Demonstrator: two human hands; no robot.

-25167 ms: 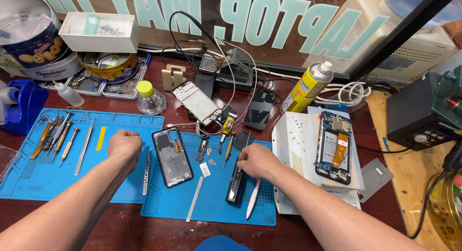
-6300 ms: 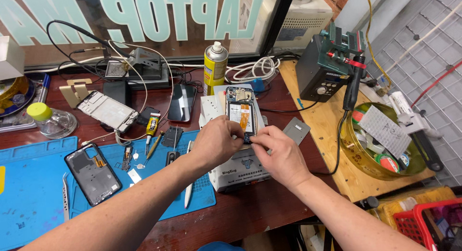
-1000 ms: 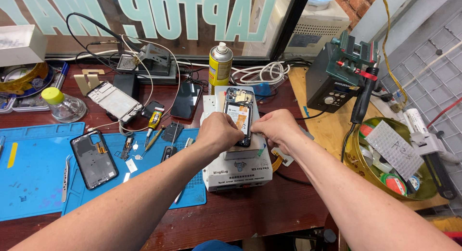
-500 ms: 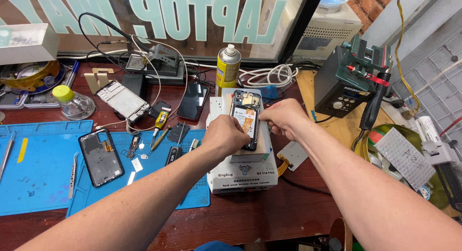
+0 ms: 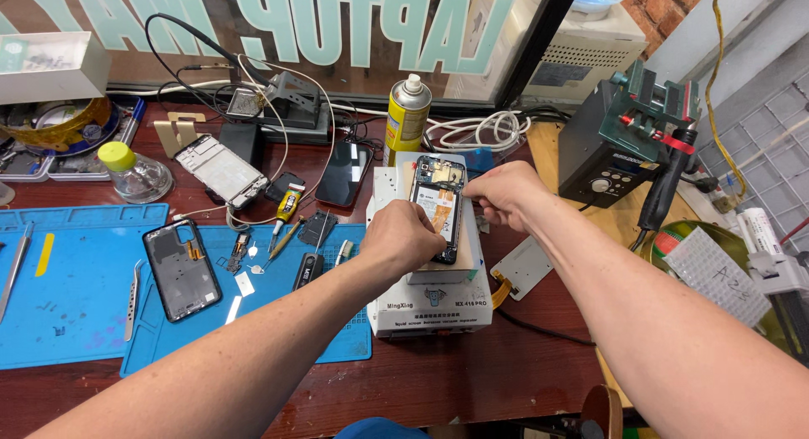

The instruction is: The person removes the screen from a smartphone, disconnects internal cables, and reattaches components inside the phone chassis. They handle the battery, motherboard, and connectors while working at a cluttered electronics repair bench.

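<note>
The left hand (image 5: 410,237) hides the opened phone's (image 5: 440,199) lower left edge.

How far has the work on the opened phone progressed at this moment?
Done: the phone lies open on the white heating plate; a black back cover lies apart on the blue mat. In hand: left hand steadies it, right hand works its edge. Left: phone unclosed.

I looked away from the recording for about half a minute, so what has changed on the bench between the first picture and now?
Both hands left the blue mat. The left hand and right hand now rest on the opened phone lying on the white heating plate; whether they grip it is hidden. The black phone frame, tweezers and yellow spray can stayed where they were.
</note>
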